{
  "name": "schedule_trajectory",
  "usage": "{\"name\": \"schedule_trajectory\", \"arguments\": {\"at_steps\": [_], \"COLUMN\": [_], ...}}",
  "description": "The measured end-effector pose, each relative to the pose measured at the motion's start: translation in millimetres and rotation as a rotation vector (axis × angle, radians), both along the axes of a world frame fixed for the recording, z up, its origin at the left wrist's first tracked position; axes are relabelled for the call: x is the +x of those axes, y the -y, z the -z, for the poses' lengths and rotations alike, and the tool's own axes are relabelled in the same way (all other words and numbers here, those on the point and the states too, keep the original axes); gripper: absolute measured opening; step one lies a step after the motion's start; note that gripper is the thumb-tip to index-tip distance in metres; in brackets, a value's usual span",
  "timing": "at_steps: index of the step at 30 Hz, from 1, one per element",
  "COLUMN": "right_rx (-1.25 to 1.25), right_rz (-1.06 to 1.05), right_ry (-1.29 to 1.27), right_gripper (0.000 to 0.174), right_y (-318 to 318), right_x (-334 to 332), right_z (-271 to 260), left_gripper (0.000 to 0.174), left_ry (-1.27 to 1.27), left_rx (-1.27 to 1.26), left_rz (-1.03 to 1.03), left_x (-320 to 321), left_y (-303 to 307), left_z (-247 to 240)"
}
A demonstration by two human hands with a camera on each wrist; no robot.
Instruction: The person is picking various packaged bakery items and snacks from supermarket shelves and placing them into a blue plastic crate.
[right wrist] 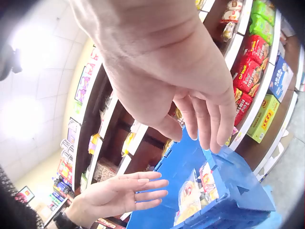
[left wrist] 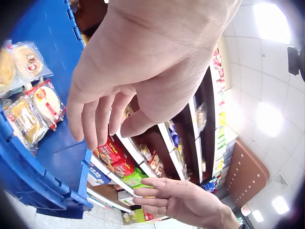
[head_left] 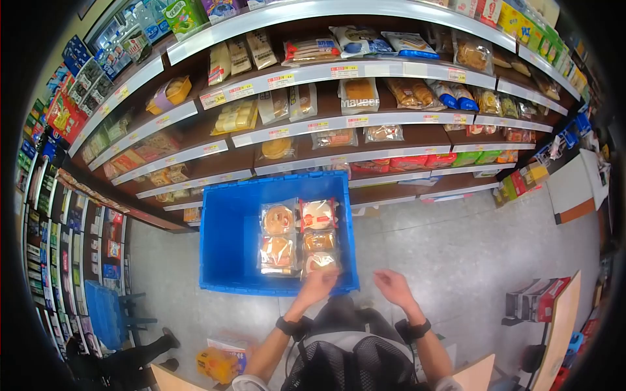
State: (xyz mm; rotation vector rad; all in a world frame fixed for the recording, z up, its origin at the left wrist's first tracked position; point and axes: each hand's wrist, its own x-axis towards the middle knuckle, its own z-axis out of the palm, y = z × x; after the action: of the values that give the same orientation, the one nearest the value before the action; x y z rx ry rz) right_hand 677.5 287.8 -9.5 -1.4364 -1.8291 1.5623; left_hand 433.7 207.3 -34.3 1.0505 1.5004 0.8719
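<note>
Breads [head_left: 278, 250] lying wrapped in crate's [head_left: 228, 234] right half | left hand [head_left: 321, 284] hovering at near side, right hand [head_left: 396, 290] just beside; all fingers hanging open, empty | breads likely feeling light, soft, crushable; slippery wrapper edges offering gentlest hold

the blue crate [head_left: 228, 228] looks like smooth, hard plastic with a soft sheen. the bread packets [head_left: 278, 251] inside it are glossy, crinkled clear film. the brown shelf boards [head_left: 424, 134] look smooth and mostly matt, edged by pale, slick plastic-looking strips [head_left: 375, 70]. red packets [right wrist: 249, 74] have shiny, wrinkled plastic wrap; the floor [head_left: 424, 241] is smooth and faintly glossy; the black mesh [head_left: 345, 365] looks like matt, open-weave cloth.
</note>
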Motion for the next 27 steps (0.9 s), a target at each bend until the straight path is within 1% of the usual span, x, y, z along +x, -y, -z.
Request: {"name": "schedule_trajectory", "arguments": {"at_steps": [1, 2, 4, 6, 9, 11, 13, 18, 19, 20, 24, 27], "right_rx": [0.002, -0.009, -0.020, 0.025, -0.001, -0.020, -0.043, -0.054, -0.062, -0.058, -0.056, -0.053], "right_rz": [0.000, 0.007, 0.013, 0.026, 0.062, 0.056, 0.043, 0.024, 0.015, -0.003, -0.067, -0.061], "right_ry": [0.010, 0.010, 0.017, 0.035, 0.006, 0.012, 0.010, -0.030, -0.032, -0.024, -0.026, -0.036], "right_gripper": [0.028, 0.028, 0.028, 0.028, 0.027, 0.027, 0.027, 0.029, 0.029, 0.029, 0.029, 0.029], "right_y": [-3.5, -9.7, -24.2, -32.0, -41.5, -48.0, -53.7, -73.8, -76.5, -81.8, -108.6, -124.7], "right_x": [-3.7, -8.9, -18.5, -18.3, -19.0, -12.1, -6.5, 22.2, 28.9, 36.4, 70.6, 102.4], "right_z": [-3.0, -5.3, -9.1, -11.8, -23.2, -16.2, -13.0, -3.5, -2.2, -2.5, -13.3, -15.8], "left_gripper": [0.029, 0.028, 0.027, 0.026, 0.027, 0.028, 0.028, 0.028, 0.029, 0.029, 0.030, 0.032], "left_ry": [-0.021, 0.080, 0.063, 0.067, 0.065, 0.097, 0.138, 0.098, 0.053, 0.008, 0.004, -0.057], "left_rx": [-0.005, 0.006, 0.046, 0.075, 0.006, -0.005, 0.001, -0.039, -0.043, -0.048, -0.070, -0.036], "left_rz": [0.007, -0.030, -0.022, -0.019, -0.019, -0.017, 0.036, 0.000, 0.003, 0.006, -0.064, -0.016], "left_x": [-4.5, -6.9, -11.5, -8.0, 5.0, 13.6, 22.5, 47.4, 50.5, 57.9, 97.0, 129.1], "left_y": [-5.2, -12.2, -30.7, -42.4, -59.1, -61.5, -64.9, -75.1, -76.5, -76.8, -86.8, -97.8], "left_z": [0.8, 1.9, 3.7, 10.2, -4.4, 7.1, 10.4, 5.7, 6.2, 5.6, 1.8, 8.2]}}
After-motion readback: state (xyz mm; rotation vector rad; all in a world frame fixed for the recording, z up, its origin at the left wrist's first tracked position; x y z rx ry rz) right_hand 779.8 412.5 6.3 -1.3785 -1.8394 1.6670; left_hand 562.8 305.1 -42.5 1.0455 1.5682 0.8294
